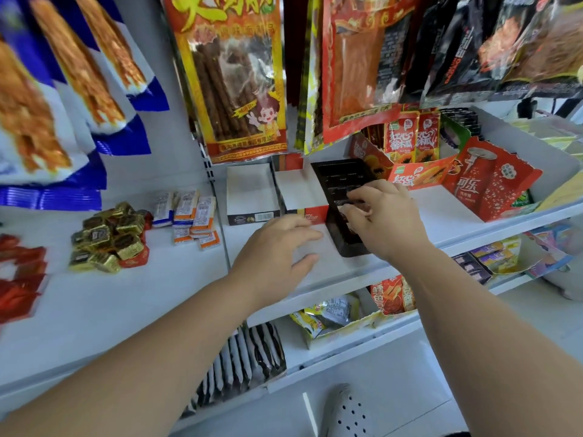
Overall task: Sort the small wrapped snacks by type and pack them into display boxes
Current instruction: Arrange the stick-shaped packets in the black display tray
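Observation:
A long black display tray point(340, 179) lies on the white shelf point(441, 216), right of two open white display boxes point(252, 187) point(301, 192). My right hand point(381, 216) reaches over the tray's near half, its fingers curled on small dark wrapped snacks point(348, 205) inside it. Just left of the tray, my left hand point(277, 250) hovers above the shelf with fingers relaxed and holds nothing. Loose piles wait on the left shelf: gold-wrapped snacks point(107, 238), white and orange packets point(195, 216) and red wrapped snacks point(19, 269).
Large snack bags point(233, 74) hang above the shelf. Red display boxes of papaya and cola snacks point(422, 159) stand at the back right. Lower shelves hold more packets point(252, 357). A white shoe point(350, 411) shows on the floor.

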A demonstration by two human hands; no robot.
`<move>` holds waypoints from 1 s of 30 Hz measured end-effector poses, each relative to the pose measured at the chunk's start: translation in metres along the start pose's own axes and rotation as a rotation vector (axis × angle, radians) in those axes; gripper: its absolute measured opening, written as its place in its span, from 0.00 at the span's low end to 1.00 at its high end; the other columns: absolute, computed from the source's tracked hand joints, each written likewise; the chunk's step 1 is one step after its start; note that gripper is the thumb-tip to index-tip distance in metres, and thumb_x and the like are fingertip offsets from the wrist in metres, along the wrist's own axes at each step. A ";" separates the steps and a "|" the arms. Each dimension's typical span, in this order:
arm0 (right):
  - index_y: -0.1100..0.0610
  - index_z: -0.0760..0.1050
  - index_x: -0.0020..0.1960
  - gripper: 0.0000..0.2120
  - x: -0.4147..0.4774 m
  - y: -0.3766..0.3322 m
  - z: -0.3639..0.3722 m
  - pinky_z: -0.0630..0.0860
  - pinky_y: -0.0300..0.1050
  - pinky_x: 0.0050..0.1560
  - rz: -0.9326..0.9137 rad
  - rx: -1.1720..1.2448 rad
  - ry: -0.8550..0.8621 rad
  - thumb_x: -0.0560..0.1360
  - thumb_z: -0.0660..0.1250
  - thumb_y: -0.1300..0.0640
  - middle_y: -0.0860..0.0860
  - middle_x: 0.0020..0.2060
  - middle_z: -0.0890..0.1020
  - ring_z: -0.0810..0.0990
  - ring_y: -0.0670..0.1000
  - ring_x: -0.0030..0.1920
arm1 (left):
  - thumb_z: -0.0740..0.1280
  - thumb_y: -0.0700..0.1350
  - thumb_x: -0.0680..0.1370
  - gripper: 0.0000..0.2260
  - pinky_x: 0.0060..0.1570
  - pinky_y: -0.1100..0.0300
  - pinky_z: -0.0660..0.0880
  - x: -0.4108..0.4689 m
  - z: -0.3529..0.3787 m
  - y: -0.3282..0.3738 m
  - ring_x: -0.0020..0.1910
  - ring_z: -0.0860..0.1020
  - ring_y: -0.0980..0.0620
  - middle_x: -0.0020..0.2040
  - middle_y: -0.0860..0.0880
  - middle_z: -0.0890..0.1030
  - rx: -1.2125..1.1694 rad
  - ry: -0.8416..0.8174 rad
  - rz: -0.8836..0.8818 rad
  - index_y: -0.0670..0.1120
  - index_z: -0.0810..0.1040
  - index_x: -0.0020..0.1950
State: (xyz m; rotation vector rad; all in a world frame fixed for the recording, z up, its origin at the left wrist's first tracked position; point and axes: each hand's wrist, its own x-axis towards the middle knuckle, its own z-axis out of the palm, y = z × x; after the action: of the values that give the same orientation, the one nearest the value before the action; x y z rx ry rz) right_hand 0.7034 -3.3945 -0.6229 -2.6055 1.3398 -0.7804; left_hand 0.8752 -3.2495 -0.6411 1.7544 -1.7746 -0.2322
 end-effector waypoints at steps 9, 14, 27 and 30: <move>0.53 0.81 0.57 0.13 -0.004 -0.109 0.031 0.76 0.49 0.49 -0.257 0.151 -0.169 0.76 0.69 0.48 0.51 0.49 0.81 0.77 0.55 0.52 | 0.67 0.48 0.78 0.17 0.62 0.53 0.71 -0.065 -0.097 -0.072 0.61 0.73 0.46 0.64 0.48 0.76 0.348 0.064 -0.349 0.49 0.77 0.66; 0.49 0.79 0.61 0.15 -0.008 -0.159 0.058 0.77 0.47 0.47 -0.234 0.233 -0.278 0.76 0.69 0.48 0.49 0.50 0.81 0.79 0.51 0.47 | 0.61 0.45 0.79 0.14 0.55 0.48 0.75 -0.077 -0.094 -0.083 0.62 0.71 0.43 0.69 0.47 0.70 0.569 -0.098 -0.372 0.47 0.75 0.64; 0.50 0.78 0.49 0.13 -0.003 -0.205 0.102 0.73 0.44 0.35 -0.139 0.111 -0.175 0.73 0.67 0.42 0.50 0.42 0.78 0.79 0.55 0.40 | 0.60 0.39 0.78 0.10 0.45 0.48 0.77 -0.075 -0.092 -0.115 0.48 0.77 0.44 0.57 0.50 0.76 0.416 -0.058 -0.321 0.48 0.77 0.56; 0.51 0.78 0.47 0.13 -0.001 -0.208 0.103 0.70 0.43 0.35 -0.081 0.131 -0.154 0.72 0.69 0.42 0.50 0.41 0.79 0.78 0.54 0.40 | 0.60 0.40 0.79 0.11 0.45 0.47 0.77 -0.077 -0.095 -0.117 0.49 0.77 0.44 0.59 0.51 0.75 0.390 -0.071 -0.308 0.48 0.77 0.57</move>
State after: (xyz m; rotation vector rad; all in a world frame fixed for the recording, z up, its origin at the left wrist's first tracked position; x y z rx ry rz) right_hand 0.9047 -3.2820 -0.6452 -2.5717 1.1098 -0.6397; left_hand 1.0179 -3.1597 -0.6523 2.3255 -1.6733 -0.0759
